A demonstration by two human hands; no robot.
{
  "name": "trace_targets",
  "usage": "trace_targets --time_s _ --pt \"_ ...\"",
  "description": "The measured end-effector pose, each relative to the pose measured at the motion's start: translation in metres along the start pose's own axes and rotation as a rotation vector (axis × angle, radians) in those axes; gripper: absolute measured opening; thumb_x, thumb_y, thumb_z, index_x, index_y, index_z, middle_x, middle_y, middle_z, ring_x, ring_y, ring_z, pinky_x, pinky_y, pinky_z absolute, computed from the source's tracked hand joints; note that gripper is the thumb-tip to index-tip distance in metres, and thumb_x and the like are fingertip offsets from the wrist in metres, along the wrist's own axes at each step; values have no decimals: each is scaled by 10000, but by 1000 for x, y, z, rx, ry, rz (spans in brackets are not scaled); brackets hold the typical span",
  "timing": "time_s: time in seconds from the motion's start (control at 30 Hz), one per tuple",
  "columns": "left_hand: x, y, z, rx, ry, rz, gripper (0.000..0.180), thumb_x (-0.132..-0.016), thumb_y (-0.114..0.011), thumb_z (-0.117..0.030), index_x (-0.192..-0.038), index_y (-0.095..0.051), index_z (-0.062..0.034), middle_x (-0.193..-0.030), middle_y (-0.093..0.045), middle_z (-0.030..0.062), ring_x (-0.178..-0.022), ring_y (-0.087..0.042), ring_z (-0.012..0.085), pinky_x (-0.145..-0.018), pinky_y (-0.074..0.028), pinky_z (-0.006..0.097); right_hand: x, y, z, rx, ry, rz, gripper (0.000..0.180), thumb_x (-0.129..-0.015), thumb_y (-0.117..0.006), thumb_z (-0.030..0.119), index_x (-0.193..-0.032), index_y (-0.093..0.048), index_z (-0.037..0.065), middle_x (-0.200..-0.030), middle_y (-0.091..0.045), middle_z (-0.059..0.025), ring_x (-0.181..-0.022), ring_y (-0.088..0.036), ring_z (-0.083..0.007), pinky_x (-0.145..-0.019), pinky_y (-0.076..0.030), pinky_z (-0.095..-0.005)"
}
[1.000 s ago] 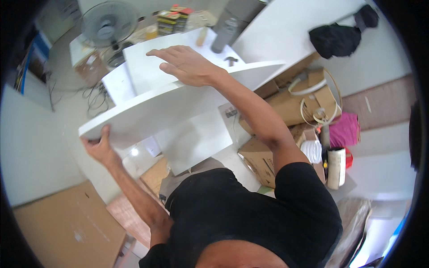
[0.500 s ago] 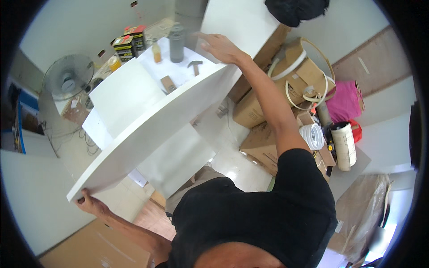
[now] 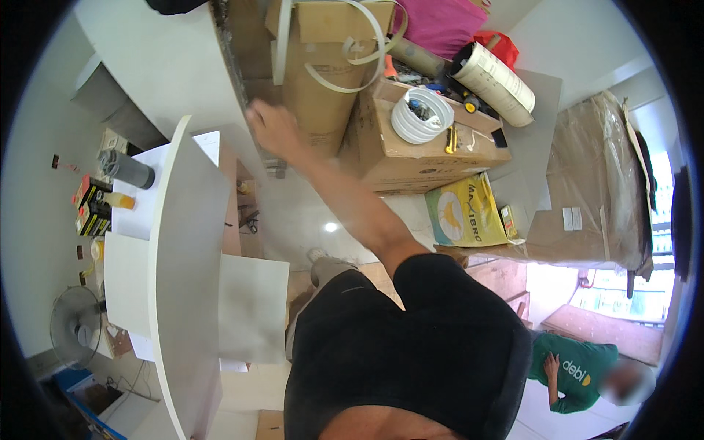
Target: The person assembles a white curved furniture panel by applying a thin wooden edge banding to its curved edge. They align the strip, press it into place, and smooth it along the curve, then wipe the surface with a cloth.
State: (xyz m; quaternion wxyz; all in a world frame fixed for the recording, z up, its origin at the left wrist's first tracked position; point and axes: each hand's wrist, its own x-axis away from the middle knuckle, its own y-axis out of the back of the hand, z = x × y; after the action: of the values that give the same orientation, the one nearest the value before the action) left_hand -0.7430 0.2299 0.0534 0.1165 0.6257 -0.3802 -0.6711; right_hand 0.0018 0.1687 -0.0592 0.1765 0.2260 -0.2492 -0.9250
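My right hand (image 3: pixel 273 130) is stretched out ahead, off the panel, near the brown edge of a white board (image 3: pixel 169 73). Motion smears its fingers, and nothing shows in it. To my left stands a long white panel (image 3: pixel 187 257), tilted up on its edge. Behind it, partly hidden, are a grey bottle (image 3: pixel 128 169), a small bottle of amber liquid (image 3: pixel 119 199) and a smaller white board (image 3: pixel 126 275). Another white board (image 3: pixel 253 308) is between the panel and my legs. My left hand is out of view.
At right ahead, cardboard boxes (image 3: pixel 396 165) carry a white tub (image 3: pixel 422 116), a yellow cutter knife (image 3: pixel 451 139) and a paper roll (image 3: pixel 495 84). A yellow bag (image 3: pixel 466 213) leans below. A fan (image 3: pixel 75 328) stands at left. Another person in green (image 3: pixel 576 370) is at lower right.
My view has swung to the right. My right hand has left the panel's far end, and my left hand has gone out of view. A person in green now shows.
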Motion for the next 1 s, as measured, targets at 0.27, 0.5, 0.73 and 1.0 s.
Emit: trace_targets --time_s 0.27,0.5,0.73,1.0 --pt "-54 -42 -101 206 -113 218 772 -922 -852 -627 -1344 -762 14 -1284 -773 268 -1196 -740 428 -1050 -578 550 224 18 -194 51 -663 312 434 -1119 -586 361 -962 -681 -31 -890 -694 -267 -697 -688 -408 -741 -530 -549" --pt "-76 -70 -150 315 -94 500 706 -928 -862 -599 -1277 -804 12 -1211 -810 238 -1114 -784 382 -979 -612 490 371 70 -287 -234 -789 25 189 -1058 -650 136 -1060 -773 -8 -769 -788 -109 -694 -774 -204 -618 -621 -353" --pt "-82 -90 -144 186 -200 468 675 -976 -805 -614 -1148 -836 39 -1045 -828 227 -903 -793 361 -788 -623 465 434 119 -287 3 -1150 259 213 -1059 -597 111 -1093 -763 -19 -820 -814 -141 -618 -777 -221 -636 -640 -340" --pt "-92 -96 -172 305 -209 383 633 -1028 -761 -573 -1007 -830 57 -861 -795 186 -755 -751 314 -678 -598 436 438 97 -288 123 -1289 389 460 -1156 -486 360 -1141 -758 -11 -829 -819 -174 -582 -782 -273 -683 -665 -426"
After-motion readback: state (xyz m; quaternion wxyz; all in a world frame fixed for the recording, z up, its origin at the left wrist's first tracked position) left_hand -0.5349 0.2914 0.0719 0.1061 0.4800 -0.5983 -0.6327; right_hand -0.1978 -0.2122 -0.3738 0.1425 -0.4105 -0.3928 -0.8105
